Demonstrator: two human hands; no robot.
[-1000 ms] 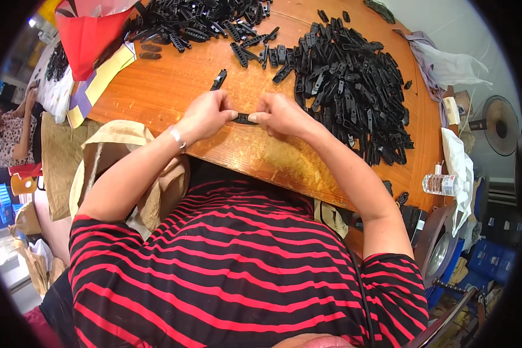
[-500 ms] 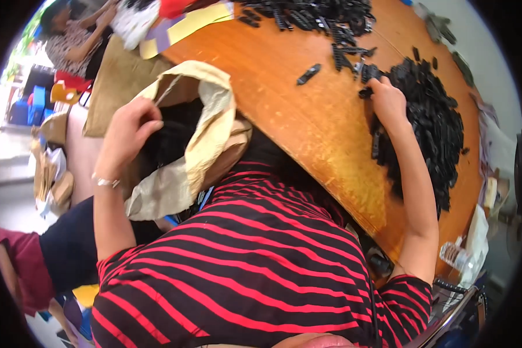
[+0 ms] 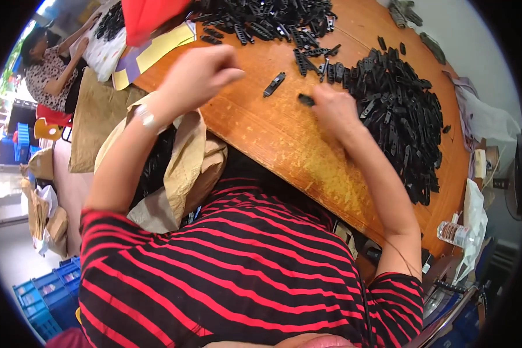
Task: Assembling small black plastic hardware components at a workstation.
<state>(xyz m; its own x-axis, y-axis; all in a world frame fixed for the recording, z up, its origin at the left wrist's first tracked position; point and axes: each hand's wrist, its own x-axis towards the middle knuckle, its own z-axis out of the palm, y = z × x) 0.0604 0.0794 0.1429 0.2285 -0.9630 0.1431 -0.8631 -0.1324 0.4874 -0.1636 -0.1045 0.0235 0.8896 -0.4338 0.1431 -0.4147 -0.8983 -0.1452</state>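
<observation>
My left hand [image 3: 200, 75] hangs over the near edge of the table, slightly blurred, its fingers curled and nothing visible in them. Below its wrist stands an opened brown paper bag [image 3: 187, 168] with black contents [image 3: 159, 168]. On the right, my right hand [image 3: 335, 113] pinches a small black plastic part [image 3: 306, 100] just above the tabletop. A separate long black plastic part [image 3: 274, 84] lies between my hands. Beside my right hand spreads a large pile of similar black parts [image 3: 403, 122].
Another heap of black parts [image 3: 267, 20] covers the table's [image 3: 255, 130] far side. Yellow and purple sheets [image 3: 159, 49] lie at the far left near a blurred red object [image 3: 151, 20]. A co-worker [image 3: 52, 69] sits beyond. A clear plastic bottle [image 3: 452, 233] lies at right.
My left hand has left the paper bag's rim and moved up over the table. My right hand has drawn back leftward from the pile with a black plastic part.
</observation>
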